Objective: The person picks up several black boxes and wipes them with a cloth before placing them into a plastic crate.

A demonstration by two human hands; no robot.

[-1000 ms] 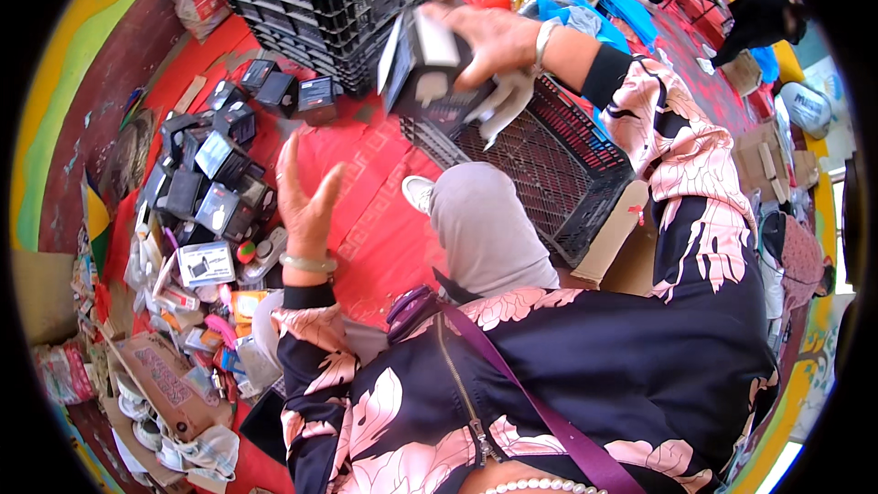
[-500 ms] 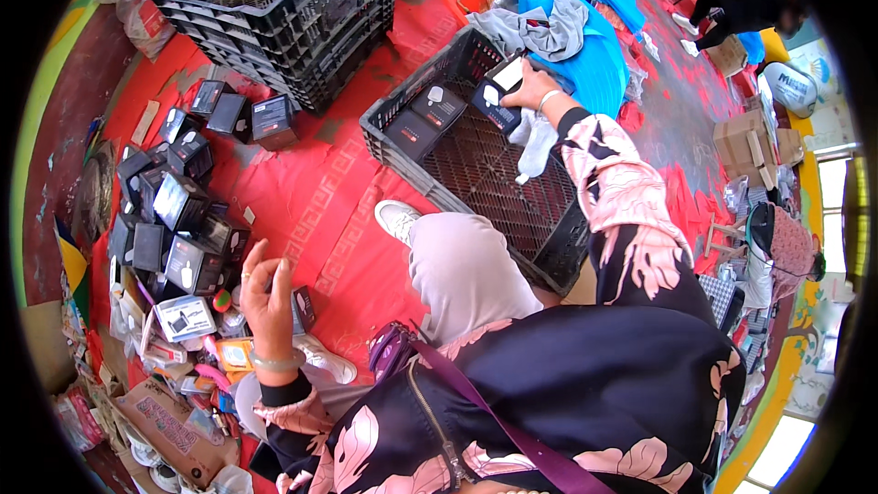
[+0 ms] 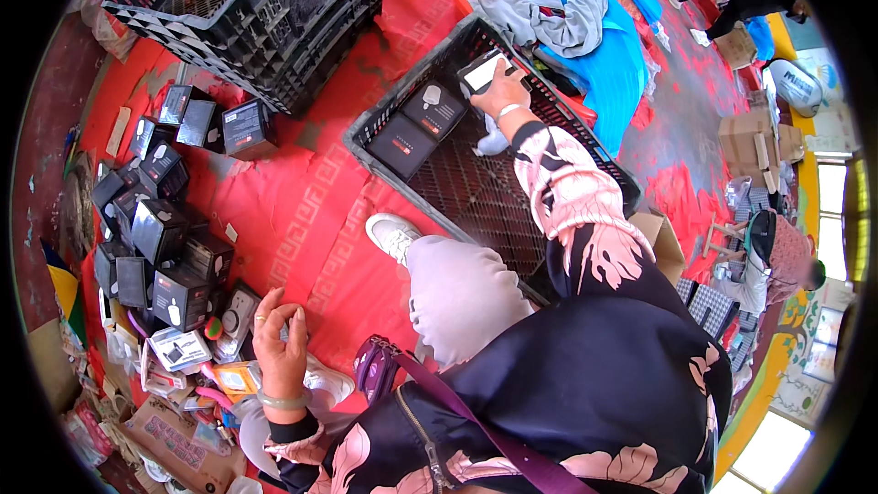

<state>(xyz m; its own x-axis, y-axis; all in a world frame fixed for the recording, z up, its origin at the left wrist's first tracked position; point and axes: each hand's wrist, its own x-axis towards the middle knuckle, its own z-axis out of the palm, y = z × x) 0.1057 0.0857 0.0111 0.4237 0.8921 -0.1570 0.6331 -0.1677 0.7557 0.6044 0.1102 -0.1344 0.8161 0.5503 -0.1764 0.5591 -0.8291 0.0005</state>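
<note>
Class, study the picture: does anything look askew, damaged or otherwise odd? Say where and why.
Yes. On the left, dark boxes lie heaped at mixed angles, unlike the pair set side by side in the crate. Right of the crate, the red sheet looks torn, with grey floor showing between ragged patches.

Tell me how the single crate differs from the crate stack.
The single crate is one layer; the crate stack is several high. Dark boxes show inside the single crate, none in the crate stack's top. The right hand is over the single crate, away from the crate stack. Both are black and slotted.
</note>
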